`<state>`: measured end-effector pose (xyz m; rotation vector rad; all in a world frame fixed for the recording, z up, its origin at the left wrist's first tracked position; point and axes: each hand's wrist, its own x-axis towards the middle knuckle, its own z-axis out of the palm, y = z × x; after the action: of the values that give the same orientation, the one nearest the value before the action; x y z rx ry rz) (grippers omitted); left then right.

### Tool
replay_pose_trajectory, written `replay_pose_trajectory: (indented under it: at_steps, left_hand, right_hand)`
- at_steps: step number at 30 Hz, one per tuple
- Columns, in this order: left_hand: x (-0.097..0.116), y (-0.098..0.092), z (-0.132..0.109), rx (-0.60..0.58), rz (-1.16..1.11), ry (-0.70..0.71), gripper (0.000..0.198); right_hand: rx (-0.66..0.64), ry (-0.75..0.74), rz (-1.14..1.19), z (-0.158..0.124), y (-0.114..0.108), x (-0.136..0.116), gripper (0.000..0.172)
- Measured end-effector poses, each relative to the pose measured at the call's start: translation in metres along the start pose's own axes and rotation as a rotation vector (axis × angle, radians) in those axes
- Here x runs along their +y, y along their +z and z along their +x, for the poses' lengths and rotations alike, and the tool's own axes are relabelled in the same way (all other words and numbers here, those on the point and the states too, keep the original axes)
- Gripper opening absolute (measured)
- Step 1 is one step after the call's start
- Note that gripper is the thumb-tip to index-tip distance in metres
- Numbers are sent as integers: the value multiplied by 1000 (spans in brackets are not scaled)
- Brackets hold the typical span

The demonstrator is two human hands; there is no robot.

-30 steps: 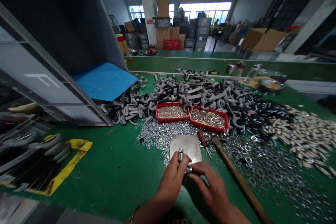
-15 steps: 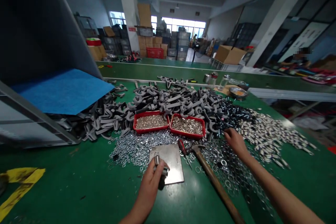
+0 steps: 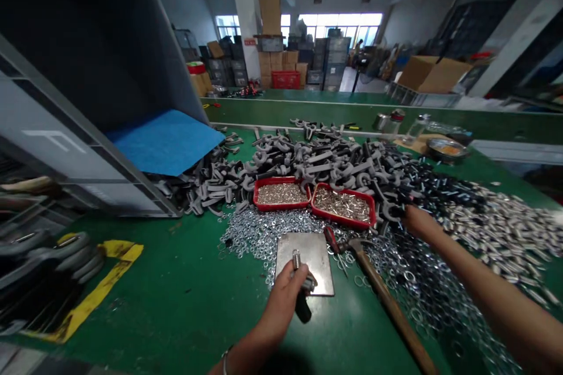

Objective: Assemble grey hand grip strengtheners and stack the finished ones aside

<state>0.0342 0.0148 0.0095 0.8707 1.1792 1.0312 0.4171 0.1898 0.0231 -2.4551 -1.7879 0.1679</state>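
While left hand (image 3: 281, 302) pinches bolt (image 3: 296, 259) upright over near edge of plate (image 3: 314, 246), right hand (image 3: 417, 221), fingers unclear, rests in pile (image 3: 440, 187) right of plate; bolt may topple, held one-handed.

Flat grey steel plate (image 3: 314, 249): dull sheen, smooth. Silver threaded metal bolt (image 3: 296, 259): bright, ridged. Loose silver washers (image 3: 259, 228): glossy (zinc-like). Long brown wooden hammer handle (image 3: 397, 316): worn matt. Green table covering (image 3: 185, 304): matt.

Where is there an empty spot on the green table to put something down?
Bare green lies between the yellow tape and the metal plate, and a small patch between the left hand and hammer. Washers, red trays and grey hooks crowd behind.
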Motion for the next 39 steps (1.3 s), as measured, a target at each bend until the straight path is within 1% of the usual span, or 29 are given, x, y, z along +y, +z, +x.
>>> replay_pose_trajectory:
  at_steps: [2, 3, 4, 5, 6, 7, 8, 9, 10, 11, 13, 14, 16, 18, 20, 23, 26, 29, 31, 32, 33, 36, 37, 38, 39]
  left_hand:
    - [-1, -4, -1, 30, -79, -1, 47]
    - [-1, -6, -2, 51, -136, -4, 46]
    - [-1, -8, -3, 71, -202, -10, 45]
    - [-1, -9, -4, 88, -266, -16, 44]
    - [-1, -10, -5, 98, -320, -21, 42]
    - [0, -9, -6, 102, -359, -20, 40]
    - [1, -8, -7, 97, -384, -11, 38]
    - [3, -7, -8, 87, -398, 1, 36]
    - [5, -5, -9, 74, -406, 12, 34]
    - [7, -4, -11, 54, -406, 20, 32]
    - [10, -2, -14, 13, -383, 29, 31]
    - [11, -2, -16, 1, -351, 34, 31]
    - [11, -6, -19, 6, -254, 55, 33]
    - [9, -11, -22, 34, -143, 86, 36]
    - [9, -16, -24, 41, -49, 107, 37]
    - [14, -20, -27, -18, 48, 111, 37]
    - [24, -20, -30, -74, 109, 115, 36]
    - [33, -17, -32, -64, 193, 187, 32]
    - [35, -16, -32, -33, 274, 248, 29]
    - [34, -16, -32, -15, 332, 283, 28]
    - [32, -17, -31, -3, 399, 322, 26]
    - [25, -24, -25, -24, 599, 456, 20]
    - [23, -27, -23, -43, 642, 489, 19]
    - [21, -29, -22, -67, 668, 511, 19]
    - [19, -32, -20, -97, 681, 527, 19]
  right_hand:
    - [55, -26, 63, -18, -13, -5, 26]
    - [79, -51, 101, -32, -19, -11, 28]
    - [100, -84, 163, -51, -22, -21, 31]
    - [95, -127, 227, -74, -23, -34, 34]
    - [65, -194, 338, -100, -20, -49, 34]
    - [9, -246, 609, -129, -16, -67, 33]
    - [-82, -302, 803, -159, -9, -85, 33]
    - [-128, -340, 905, -187, -2, -104, 31]
    - [-161, -384, 952, -212, 6, -120, 30]
    - [-132, -418, 989, -233, 13, -135, 27]
    - [-69, -501, 998, -258, 22, -155, 22]
    - [-39, -557, 975, -264, 24, -161, 20]
    - [-17, -692, 887, -266, 25, -164, 19]
    - [-9, -811, 789, -264, 23, -160, 21]
    - [8, -873, 725, -262, 23, -154, 22]
    - [63, -898, 706, -261, 26, -145, 26]
    - [98, -911, 749, -262, 31, -142, 29]
    - [67, -844, 875, -264, 32, -148, 21]
    - [-31, -731, 1009, -267, 29, -155, 15]
    - [-137, -649, 1103, -268, 28, -159, 13]
    - [-288, -551, 1216, -269, 26, -163, 15]
    - [-865, -217, 1526, -271, 19, -173, 35]
    - [-1002, -127, 1580, -271, 17, -175, 39]
    - [-1092, -51, 1613, -271, 15, -176, 42]
    - [-1150, 19, 1633, -271, 14, -177, 43]
